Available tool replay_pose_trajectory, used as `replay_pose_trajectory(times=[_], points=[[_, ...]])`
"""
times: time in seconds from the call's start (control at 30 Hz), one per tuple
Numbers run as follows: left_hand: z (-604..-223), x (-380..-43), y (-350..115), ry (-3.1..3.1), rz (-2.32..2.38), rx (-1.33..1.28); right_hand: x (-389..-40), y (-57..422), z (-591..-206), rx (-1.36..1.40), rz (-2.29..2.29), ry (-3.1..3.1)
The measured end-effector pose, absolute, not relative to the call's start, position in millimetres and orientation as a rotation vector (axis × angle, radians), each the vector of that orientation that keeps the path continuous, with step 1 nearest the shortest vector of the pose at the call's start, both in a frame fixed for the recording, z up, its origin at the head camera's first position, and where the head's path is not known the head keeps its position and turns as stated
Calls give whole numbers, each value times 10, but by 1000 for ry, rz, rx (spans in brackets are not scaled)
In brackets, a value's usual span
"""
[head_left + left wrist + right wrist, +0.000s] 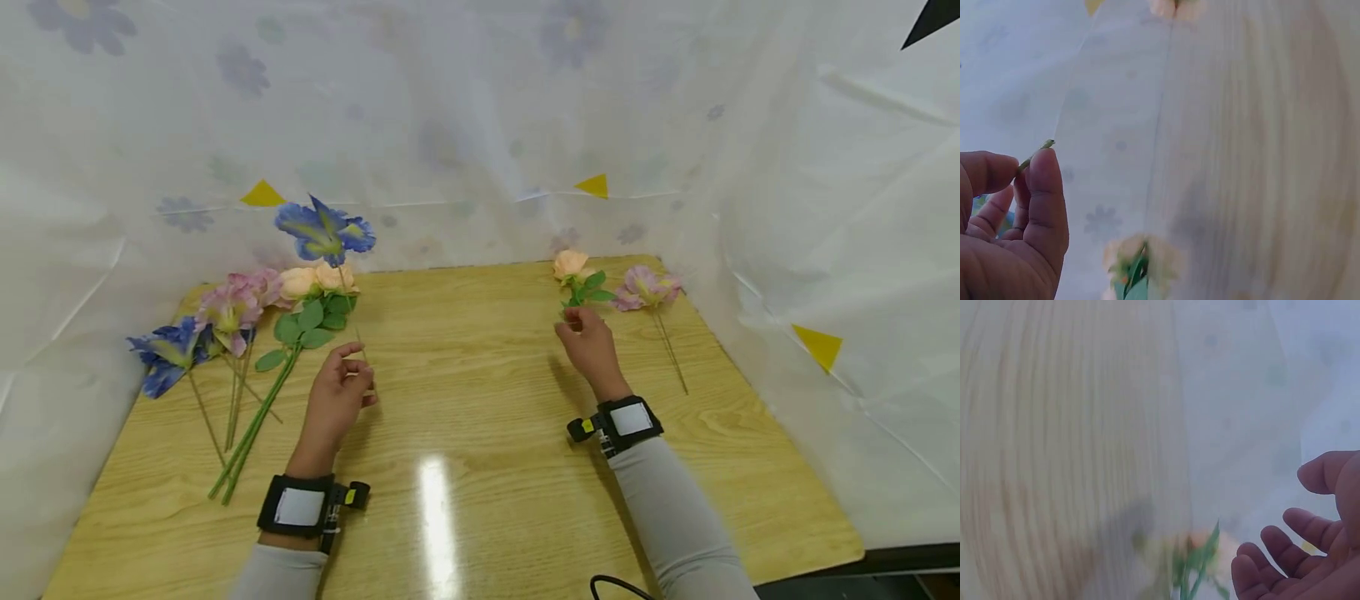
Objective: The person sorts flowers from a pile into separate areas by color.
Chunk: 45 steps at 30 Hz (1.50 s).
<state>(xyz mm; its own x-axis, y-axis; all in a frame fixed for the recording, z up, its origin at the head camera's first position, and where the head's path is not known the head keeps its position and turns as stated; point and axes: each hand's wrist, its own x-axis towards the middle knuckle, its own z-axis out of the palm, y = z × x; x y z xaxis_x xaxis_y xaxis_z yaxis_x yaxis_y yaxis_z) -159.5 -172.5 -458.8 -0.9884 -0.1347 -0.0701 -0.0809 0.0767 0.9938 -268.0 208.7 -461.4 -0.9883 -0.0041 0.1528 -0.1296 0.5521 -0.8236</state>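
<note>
Between thumb and fingertips, my left hand [341, 392] pinches the thin stem of a blue iris [324, 233], whose bloom stands upright above the hand. The left wrist view shows the stem's cut end [1047, 144] poking out past the fingertips. My right hand [592, 346] hovers over the table at the right with fingers relaxed and apart, holding nothing. Just beyond it lies a peach rose [571, 263] with green leaves, its stem hidden behind the hand. In the right wrist view the rose leaves [1200, 562] appear blurred below the fingers.
At the left lie another blue iris [172, 352], pink flowers [228, 307] and peach roses [300, 283] with long green stems. A pink flower [647, 287] lies at the right. A patterned white curtain [465, 125] borders the wooden table [480, 367]; a black cable [618, 586] shows at the front.
</note>
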Motion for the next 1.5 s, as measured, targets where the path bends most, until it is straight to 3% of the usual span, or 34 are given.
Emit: replay_pose_trajectory(times=[0.3,0.53,1.1,1.5], points=[[-4699,-1651,-1205,-2302,-2073,71,-2488,1260,-4495,309,1716,-2511],[-4729,-1584,-906,-2378,-1959,-100,-2327,935,-4316,354,1918,-2392],[-4696,-1484,-649,-2500,-1649,-397,-2153,877,-4158,485,1781,-2371],[-4720,-1497,-857,-2629,-1708,-242,-2279,1015,-4268,373,1812,-2388]])
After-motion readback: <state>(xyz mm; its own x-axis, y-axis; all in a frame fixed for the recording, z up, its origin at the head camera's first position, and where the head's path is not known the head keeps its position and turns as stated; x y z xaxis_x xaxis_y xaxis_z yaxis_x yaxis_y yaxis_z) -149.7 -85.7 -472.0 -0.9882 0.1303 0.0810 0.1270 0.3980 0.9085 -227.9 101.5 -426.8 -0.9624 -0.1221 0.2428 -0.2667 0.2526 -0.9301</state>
